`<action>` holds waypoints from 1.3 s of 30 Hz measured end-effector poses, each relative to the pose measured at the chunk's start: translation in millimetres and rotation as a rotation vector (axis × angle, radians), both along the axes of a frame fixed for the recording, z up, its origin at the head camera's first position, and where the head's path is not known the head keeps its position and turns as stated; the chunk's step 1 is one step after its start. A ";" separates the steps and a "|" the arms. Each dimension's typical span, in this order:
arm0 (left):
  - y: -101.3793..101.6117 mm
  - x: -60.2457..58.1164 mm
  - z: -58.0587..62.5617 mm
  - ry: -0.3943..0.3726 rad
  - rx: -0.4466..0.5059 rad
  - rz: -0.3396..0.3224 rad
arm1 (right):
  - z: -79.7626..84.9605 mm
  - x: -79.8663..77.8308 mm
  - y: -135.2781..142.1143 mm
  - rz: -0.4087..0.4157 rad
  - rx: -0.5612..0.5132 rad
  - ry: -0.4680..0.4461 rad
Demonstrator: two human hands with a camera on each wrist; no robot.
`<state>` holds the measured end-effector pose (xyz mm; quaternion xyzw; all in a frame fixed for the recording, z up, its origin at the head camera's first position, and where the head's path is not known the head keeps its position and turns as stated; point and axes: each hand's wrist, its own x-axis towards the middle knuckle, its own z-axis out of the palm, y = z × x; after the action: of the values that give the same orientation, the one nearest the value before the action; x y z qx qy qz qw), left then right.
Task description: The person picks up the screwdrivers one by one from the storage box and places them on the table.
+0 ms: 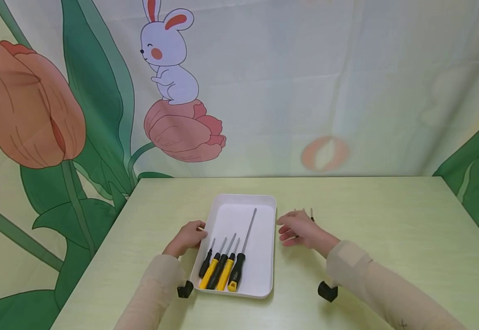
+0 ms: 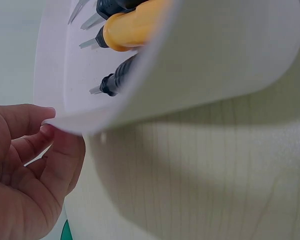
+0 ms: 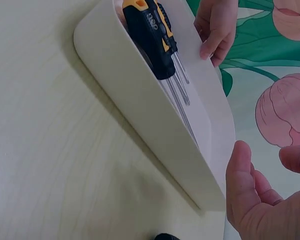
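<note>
A white tray (image 1: 260, 275) lies on the table with several screwdrivers side by side in its left half. The largest, a black screwdriver with a yellow end (image 1: 236, 272), has a long shaft reaching toward the far edge; two yellow screwdrivers (image 1: 225, 273) and two black ones lie left of it. My left hand (image 2: 32, 160) pinches the tray's left rim between thumb and fingers. Just off the right rim is my right hand (image 1: 299, 229), its thumb (image 3: 296, 159) apart from the fingers and nothing between them. Thin tips (image 1: 311, 213) show behind the right hand, which hides the rest.
The pale green table (image 1: 388, 256) extends on both sides of the tray. Behind it hangs a cloth (image 1: 285, 91) printed with tulips and a rabbit. A black piece (image 1: 328, 291) hangs below the right sleeve, another (image 1: 185, 289) by the left one.
</note>
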<state>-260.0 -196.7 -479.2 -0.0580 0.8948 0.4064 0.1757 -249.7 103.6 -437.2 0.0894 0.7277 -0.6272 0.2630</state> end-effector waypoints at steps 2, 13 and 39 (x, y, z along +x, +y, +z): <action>0.1 0.1 0.3 -0.002 -0.001 0.002 | -0.1 1.7 -3.0 0.006 0.001 0.001; 0.3 0.8 1.0 -0.006 0.005 0.005 | -0.6 13.7 -20.2 0.040 -0.021 -0.023; -0.4 1.0 1.1 -0.003 0.006 -0.006 | -14.1 38.2 -69.8 0.107 -0.045 -0.084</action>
<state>-259.0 -197.1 -478.1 -0.0554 0.8934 0.4086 0.1784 -211.6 33.8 -451.3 0.0706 0.7056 -0.6240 0.3284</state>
